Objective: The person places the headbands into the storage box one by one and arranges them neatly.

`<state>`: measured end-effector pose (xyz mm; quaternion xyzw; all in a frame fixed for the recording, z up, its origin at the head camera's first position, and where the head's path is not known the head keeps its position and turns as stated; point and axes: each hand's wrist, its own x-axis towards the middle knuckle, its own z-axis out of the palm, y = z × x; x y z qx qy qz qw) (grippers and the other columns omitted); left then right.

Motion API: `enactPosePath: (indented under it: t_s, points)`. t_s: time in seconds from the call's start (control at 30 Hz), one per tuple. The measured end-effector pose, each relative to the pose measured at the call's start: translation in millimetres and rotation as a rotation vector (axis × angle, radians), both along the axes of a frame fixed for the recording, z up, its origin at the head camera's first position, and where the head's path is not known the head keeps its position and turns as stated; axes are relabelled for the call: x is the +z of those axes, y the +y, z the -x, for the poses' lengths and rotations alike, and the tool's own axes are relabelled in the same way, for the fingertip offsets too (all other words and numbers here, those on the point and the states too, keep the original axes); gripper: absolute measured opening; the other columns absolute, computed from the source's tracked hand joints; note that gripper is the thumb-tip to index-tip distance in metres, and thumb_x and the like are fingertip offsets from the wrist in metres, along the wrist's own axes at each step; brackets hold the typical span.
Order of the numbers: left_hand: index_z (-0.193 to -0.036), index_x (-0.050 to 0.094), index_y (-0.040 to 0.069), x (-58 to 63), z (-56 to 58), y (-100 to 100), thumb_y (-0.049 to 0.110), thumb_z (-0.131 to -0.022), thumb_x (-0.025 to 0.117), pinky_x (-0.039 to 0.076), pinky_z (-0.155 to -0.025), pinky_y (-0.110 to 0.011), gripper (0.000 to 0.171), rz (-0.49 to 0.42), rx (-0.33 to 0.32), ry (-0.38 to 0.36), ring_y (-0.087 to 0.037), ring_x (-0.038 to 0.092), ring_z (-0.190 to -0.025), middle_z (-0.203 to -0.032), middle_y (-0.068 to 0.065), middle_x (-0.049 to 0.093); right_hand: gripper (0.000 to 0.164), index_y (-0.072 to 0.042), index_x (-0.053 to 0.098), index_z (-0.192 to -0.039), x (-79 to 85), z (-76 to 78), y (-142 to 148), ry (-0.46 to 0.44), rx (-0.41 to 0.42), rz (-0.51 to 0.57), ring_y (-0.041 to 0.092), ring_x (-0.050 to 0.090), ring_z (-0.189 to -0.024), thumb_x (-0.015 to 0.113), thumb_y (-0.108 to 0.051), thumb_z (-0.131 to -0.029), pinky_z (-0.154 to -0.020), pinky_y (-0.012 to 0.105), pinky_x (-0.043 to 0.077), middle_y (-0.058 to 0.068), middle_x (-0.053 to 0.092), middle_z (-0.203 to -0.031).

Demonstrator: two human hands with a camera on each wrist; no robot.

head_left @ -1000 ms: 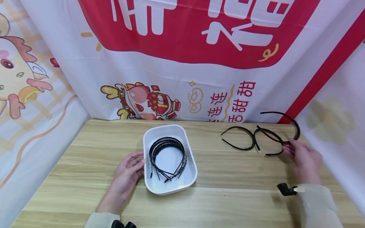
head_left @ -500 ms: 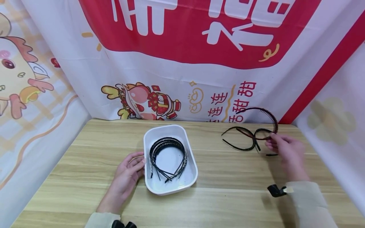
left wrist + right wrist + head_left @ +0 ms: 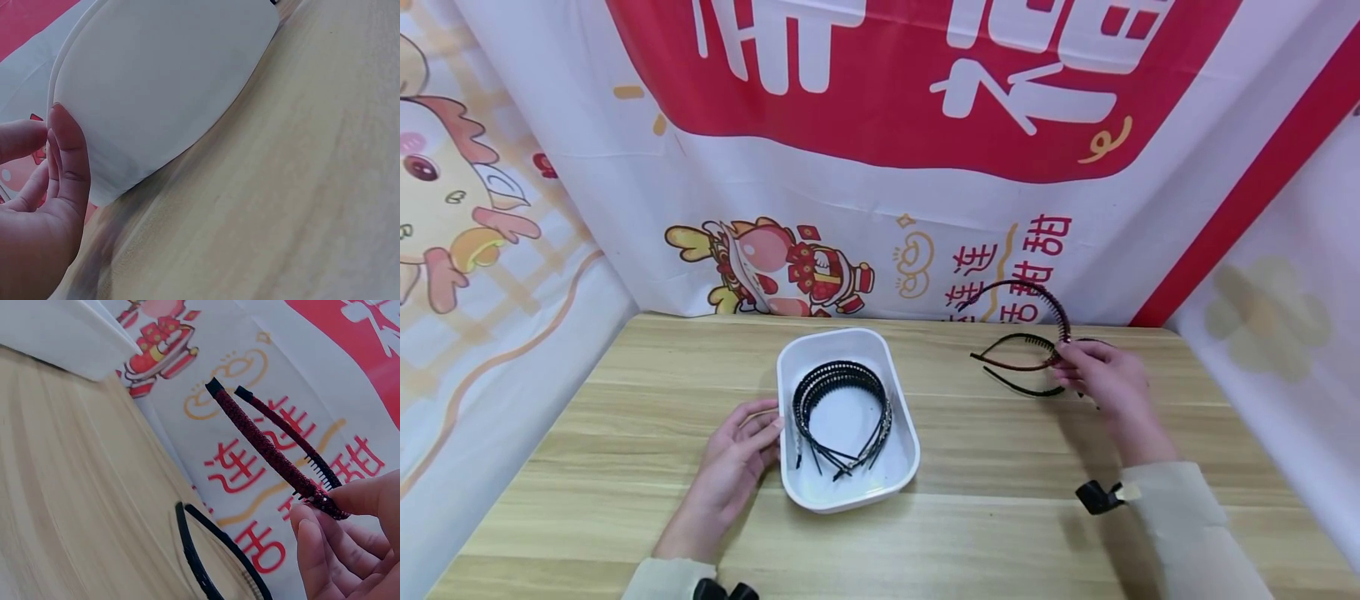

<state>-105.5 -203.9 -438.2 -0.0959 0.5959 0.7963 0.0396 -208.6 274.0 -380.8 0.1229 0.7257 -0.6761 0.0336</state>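
Observation:
My right hand [image 3: 1108, 379] pinches a dark red, glittery headband [image 3: 269, 450] with comb teeth between thumb and fingers, raised above the table. In the head view this headband [image 3: 1063, 321] overlaps a black headband [image 3: 1022, 389] lying on the table. Another black headband is mostly hidden behind the right hand. At the left, my left hand [image 3: 741, 454] grips the near-side rim of a white plastic basin [image 3: 850, 502]; the left wrist view shows its fingers [image 3: 70, 153] against the outer wall. Several black headbands [image 3: 842, 371] lie nested together inside the basin, some with shiny trim.
A wood-grain table [image 3: 985, 542] carries everything. Behind it hangs a white and red printed cloth [image 3: 880, 233], reaching down to the table's back edge. More printed cloth [image 3: 1270, 317] closes off the right side, and another stands at the left.
My right hand has moved left across the table, carrying the dark red headband away from the right-hand cloth. The left hand and the basin have stayed in place.

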Motion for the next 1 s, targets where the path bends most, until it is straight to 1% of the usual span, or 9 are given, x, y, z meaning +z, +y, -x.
enactPosePath:
  t_s: [0.17,0.3,0.4,0.53,0.67,0.87,1.0]
  points:
    - [-0.132,0.059,0.011,-0.2,-0.5,-1.3,0.001,-0.103,0.065,0.061,-0.084,-0.025,0.032,0.002,-0.002,-0.002,-0.010,0.070,-0.097,-0.111,0.006,0.073,0.045,0.008,0.058,-0.139,-1.9,4.0,-16.8,0.014,0.052,-0.014,0.004,0.077,-0.079,0.070,-0.018,-0.105,-0.079,0.022,0.066,-0.011,0.078,-0.083]
    - [-0.132,0.058,0.011,-1.0,-0.6,-1.8,0.001,-0.103,0.065,0.061,-0.085,-0.026,0.032,0.003,-0.003,-0.004,-0.010,0.070,-0.098,-0.111,0.006,0.073,0.046,0.011,0.056,-0.140,-2.2,5.7,-30.1,0.015,0.094,-0.026,0.003,0.076,-0.079,0.068,-0.018,-0.106,-0.080,0.022,0.065,-0.012,0.077,-0.085]
    - [-0.132,0.058,0.011,-1.6,-0.5,-1.7,0.001,-0.103,0.065,0.061,-0.085,-0.026,0.032,0.004,-0.002,-0.007,-0.010,0.069,-0.098,-0.111,0.006,0.073,0.048,0.011,0.056,-0.141,-1.9,6.6,-38.7,0.002,0.102,-0.024,0.004,0.076,-0.079,0.069,-0.018,-0.105,-0.079,0.021,0.065,-0.011,0.077,-0.084]
    - [-0.133,0.058,0.011,-2.1,-0.3,-1.5,0.002,-0.103,0.066,0.061,-0.086,-0.026,0.032,0.006,-0.004,-0.005,-0.010,0.069,-0.099,-0.112,0.006,0.073,0.050,0.010,0.056,-0.143,-2.5,7.1,-47.1,-0.030,0.120,-0.049,0.006,0.077,-0.080,0.069,-0.021,-0.106,-0.076,0.021,0.065,-0.010,0.077,-0.084]
    - [-0.133,0.059,0.011,-2.3,0.0,-0.8,0.002,-0.103,0.066,0.061,-0.086,-0.026,0.033,0.005,-0.005,-0.003,-0.010,0.069,-0.100,-0.111,0.006,0.073,0.051,0.008,0.056,-0.145,-2.9,7.2,-53.9,-0.041,0.144,-0.061,0.007,0.078,-0.081,0.069,-0.022,-0.106,-0.076,0.022,0.065,-0.009,0.078,-0.085]
    - [-0.132,0.059,0.010,-1.8,0.2,-0.2,0.001,-0.102,0.065,0.061,-0.085,-0.026,0.032,0.001,-0.003,0.001,-0.011,0.070,-0.099,-0.111,0.005,0.074,0.046,0.007,0.061,-0.139,-1.1,6.8,-63.4,-0.013,0.179,-0.075,0.010,0.078,-0.084,0.070,-0.023,-0.105,-0.079,0.024,0.065,-0.009,0.077,-0.086]
    - [-0.133,0.059,0.011,-1.5,0.2,-0.3,0.001,-0.102,0.066,0.061,-0.086,-0.026,0.032,0.001,-0.005,0.002,-0.011,0.070,-0.098,-0.111,0.005,0.074,0.043,0.008,0.064,-0.134,-0.6,7.7,-70.4,0.006,0.205,-0.085,0.009,0.077,-0.081,0.071,-0.023,-0.105,-0.076,0.025,0.065,-0.007,0.077,-0.087]
